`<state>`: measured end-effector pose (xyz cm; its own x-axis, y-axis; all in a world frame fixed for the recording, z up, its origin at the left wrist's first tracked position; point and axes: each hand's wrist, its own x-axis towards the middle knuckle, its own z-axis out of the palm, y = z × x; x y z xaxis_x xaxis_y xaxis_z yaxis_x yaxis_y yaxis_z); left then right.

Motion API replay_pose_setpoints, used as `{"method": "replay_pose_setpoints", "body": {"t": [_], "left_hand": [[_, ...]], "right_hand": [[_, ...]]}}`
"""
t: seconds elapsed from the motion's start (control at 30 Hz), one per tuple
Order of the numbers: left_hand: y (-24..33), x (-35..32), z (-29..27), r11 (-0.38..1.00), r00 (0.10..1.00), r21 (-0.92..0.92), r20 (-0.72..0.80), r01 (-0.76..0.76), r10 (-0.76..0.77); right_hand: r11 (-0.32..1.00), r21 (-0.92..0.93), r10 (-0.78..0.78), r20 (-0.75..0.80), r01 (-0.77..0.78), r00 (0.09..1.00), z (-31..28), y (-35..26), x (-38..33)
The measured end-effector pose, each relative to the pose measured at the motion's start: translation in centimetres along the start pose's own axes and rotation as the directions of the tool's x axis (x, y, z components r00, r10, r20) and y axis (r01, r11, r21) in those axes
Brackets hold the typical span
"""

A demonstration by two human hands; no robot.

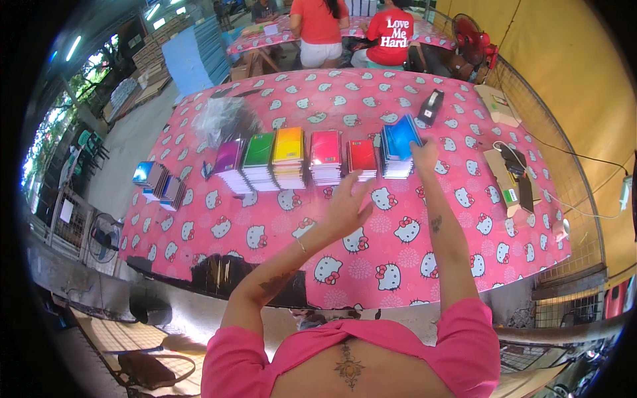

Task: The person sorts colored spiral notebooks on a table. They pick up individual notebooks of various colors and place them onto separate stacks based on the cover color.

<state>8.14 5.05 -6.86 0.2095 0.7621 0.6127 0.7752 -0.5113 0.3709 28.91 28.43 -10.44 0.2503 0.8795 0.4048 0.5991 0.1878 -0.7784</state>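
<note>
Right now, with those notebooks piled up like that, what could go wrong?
The top blue notebook seems to sit askew by the right hand, so it might slip off. The left hand, open in front of the small red stack, could knock it. The purple stack, green stack and yellow stack stand close together, so bumping one might push its neighbour.

Person's L hand point(346, 207) has fingers spread fwd, thumb out to the R; L forearm point(285, 265) angles up & inward from a bent elbow. R arm point(451, 239) is near-straight, R hand point(426, 156) farther fwd, fingers prob. curled, tips unclear.
</note>
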Motion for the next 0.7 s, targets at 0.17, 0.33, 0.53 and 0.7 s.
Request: {"method": "replay_pose_setpoints", "body": {"t": [0.17,0.33,0.53,0.7], "left_hand": [[2.5,-0.9,-5.3,0.970,0.978,0.233,-0.209,0.064,-0.015],[0.9,-8.7,-0.3,0.590,0.775,-0.504,0.446,0.631,-0.447],[-0.6,-18.0,5.0,0.714,0.676,0.043,0.285,0.699,-0.679],[-0.8,-18.2,4.1,0.676,0.656,0.005,0.237,0.737,-0.717]], "right_hand": [[0.836,0.369,-0.548,0.597,0.407,0.585,-9.0,-11.3,-7.6],[0.871,0.443,-0.477,0.867,0.215,0.145,-8.4,-10.4,-13.2],[0.927,0.375,-0.295,0.719,0.007,0.629,0.4,-5.5,-15.0],[0.898,0.271,-0.440,0.611,0.348,0.658,2.1,-1.1,-24.3]]}}
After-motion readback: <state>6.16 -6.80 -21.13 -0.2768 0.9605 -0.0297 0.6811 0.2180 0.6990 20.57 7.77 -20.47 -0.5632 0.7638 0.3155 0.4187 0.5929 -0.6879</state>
